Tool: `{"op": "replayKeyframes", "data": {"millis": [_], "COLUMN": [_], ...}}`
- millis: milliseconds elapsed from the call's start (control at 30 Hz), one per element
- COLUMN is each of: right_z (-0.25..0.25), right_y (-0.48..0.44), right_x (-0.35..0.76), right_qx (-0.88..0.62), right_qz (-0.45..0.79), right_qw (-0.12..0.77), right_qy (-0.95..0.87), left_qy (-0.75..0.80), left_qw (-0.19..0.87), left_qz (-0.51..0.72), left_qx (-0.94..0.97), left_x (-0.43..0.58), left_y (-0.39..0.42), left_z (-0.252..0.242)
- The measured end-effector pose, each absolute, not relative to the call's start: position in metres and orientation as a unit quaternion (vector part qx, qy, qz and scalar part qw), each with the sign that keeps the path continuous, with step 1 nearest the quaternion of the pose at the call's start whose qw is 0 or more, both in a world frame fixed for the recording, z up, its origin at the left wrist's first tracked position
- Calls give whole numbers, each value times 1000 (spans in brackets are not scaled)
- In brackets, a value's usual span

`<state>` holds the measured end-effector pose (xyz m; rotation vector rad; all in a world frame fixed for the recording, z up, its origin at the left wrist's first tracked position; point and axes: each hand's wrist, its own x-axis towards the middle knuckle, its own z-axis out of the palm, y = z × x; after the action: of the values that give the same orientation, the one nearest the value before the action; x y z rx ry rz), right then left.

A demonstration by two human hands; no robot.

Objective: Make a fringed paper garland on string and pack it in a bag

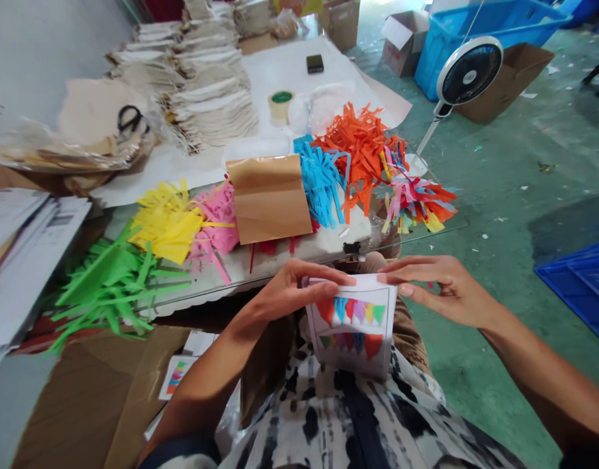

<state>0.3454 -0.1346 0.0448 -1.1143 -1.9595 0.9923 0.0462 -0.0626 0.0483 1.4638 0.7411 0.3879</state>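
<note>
A white packet printed with rows of coloured tassels is held above my lap. At its upper left edge, my left hand grips it with thumb and fingers. My right hand pinches the upper right corner. Beyond the packet, on the table edge, lie cut paper bunches: green, yellow, pink, blue and orange. A brown paper sheet stands between the pink and blue bunches. Mixed-colour strips hang at the table's right corner.
Stacked cream bundles fill the back left of the table. A tape roll and scissors lie there. A white fan stands right, near a blue crate. An open carton holds printed packets at lower left.
</note>
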Motion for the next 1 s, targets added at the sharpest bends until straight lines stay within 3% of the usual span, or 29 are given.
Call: {"op": "replayKeyframes", "data": {"millis": [167,400,633,1000], "right_z": [56,76,71,70], "right_y": [-160,-178,-188,-189], "right_x": [336,328,324,327], "right_qx": [-522,-557,-551,-571], "right_qz": [366,408,360,456], "right_qw": [361,308,364,366], "right_qy": [-680,-654,-659,-576], "left_qy": [394,398,405,427], "left_qw": [653,623,650,672], "left_qz": [247,280,279,258], "left_qx": [597,613,579,548], "left_x": [55,54,56,57], "left_y": [-90,-110,-116,-118], "left_z": [67,92,76,55]}}
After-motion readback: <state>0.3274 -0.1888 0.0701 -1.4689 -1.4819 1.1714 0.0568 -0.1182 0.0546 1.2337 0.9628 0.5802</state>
